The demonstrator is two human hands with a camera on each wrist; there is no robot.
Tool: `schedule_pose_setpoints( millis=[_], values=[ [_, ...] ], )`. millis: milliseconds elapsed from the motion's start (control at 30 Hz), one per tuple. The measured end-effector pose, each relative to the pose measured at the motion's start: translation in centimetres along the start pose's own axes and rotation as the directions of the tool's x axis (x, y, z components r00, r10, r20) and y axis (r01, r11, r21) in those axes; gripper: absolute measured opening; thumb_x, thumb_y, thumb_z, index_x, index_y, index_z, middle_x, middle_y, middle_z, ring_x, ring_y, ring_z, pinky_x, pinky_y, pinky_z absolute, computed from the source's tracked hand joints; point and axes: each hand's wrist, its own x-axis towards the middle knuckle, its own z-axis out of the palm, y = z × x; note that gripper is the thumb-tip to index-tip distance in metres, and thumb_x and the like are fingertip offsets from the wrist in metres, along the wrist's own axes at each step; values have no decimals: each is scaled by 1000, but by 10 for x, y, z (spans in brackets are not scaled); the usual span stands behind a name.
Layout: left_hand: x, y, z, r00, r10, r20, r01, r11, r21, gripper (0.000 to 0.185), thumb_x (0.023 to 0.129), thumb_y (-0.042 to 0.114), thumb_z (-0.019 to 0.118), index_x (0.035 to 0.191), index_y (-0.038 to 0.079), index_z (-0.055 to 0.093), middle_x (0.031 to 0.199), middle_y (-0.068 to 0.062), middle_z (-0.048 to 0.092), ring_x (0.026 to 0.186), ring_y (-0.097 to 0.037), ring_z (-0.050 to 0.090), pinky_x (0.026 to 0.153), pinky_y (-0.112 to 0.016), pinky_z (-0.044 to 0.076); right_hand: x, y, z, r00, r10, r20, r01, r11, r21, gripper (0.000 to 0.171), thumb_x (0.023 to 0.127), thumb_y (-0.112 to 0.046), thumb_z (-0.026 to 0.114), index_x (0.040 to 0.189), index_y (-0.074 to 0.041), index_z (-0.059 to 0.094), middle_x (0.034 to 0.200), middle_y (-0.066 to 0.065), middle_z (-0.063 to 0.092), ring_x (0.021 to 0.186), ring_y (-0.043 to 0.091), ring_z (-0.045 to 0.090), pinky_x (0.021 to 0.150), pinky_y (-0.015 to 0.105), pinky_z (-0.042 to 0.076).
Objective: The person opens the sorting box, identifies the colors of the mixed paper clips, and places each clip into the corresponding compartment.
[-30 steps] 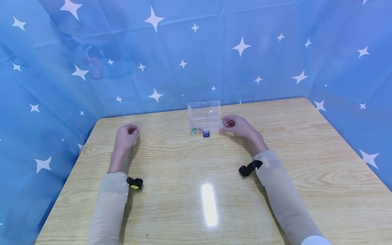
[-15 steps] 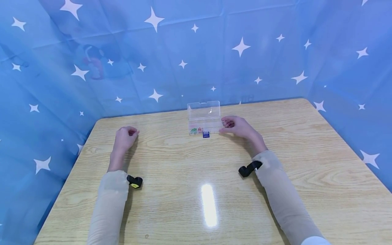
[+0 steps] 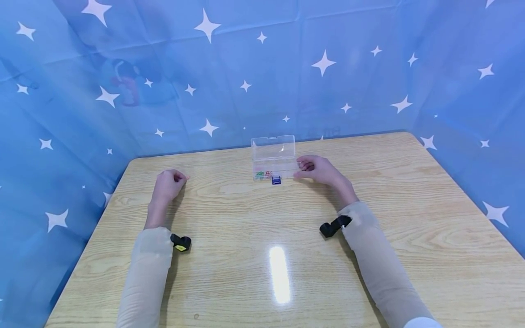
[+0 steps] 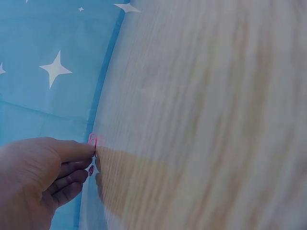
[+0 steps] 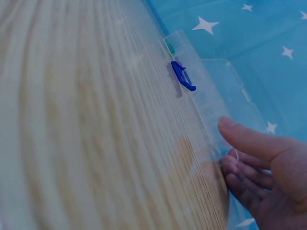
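Observation:
My left hand [image 3: 169, 183] is above the left part of the table, pinching a pink paper clip [image 4: 93, 139] between thumb and fingertip. A second small reddish piece [image 4: 91, 170] shows beside the lower fingers; its kind is unclear. A clear plastic box [image 3: 283, 165] stands at the back with its lid [image 3: 272, 146] raised. My right hand [image 3: 320, 170] grips the box's right end, thumb at the front corner and the other fingers curled at the side. Green pieces [image 3: 259, 175] and red pieces [image 3: 268, 174] lie in the left compartments. A blue latch [image 3: 276, 180] juts from the box front.
The wood-grain table [image 3: 229, 228] extends in front of both arms. A blue curtain [image 3: 262, 68] with white stars hangs directly behind its back edge. A bright light reflection [image 3: 280, 273] lies near the front. Black camera mounts [image 3: 180, 243] sit on the wrists.
My left fingers have shifted slightly, and the pink clip's end now shows a little farther right past the fingertips. My right hand and the box have stayed in place.

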Motion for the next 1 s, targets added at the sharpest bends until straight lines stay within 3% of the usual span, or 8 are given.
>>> schedule_pose_setpoints(
  millis=[667,1000],
  values=[
    [-3,19,2,999,47,-21,-47,998,-34,22,101,13,62,106,-6,71,102,-22,70,88,-32,63,71,-37,50,0,0,0,1000,8,1,-8,1000,3,64,91,-27,78,142,0,52,121,15,62,112,29,58,102,43,46],
    [-1,34,11,992,128,-13,-128,989,-75,21,100,10,60,104,-7,72,97,-21,70,85,-31,65,74,-41,53,1,1,0,1000,-3,0,3,1000,-13,66,90,-27,78,143,1,51,122,16,62,112,30,58,103,44,46]
  ],
)
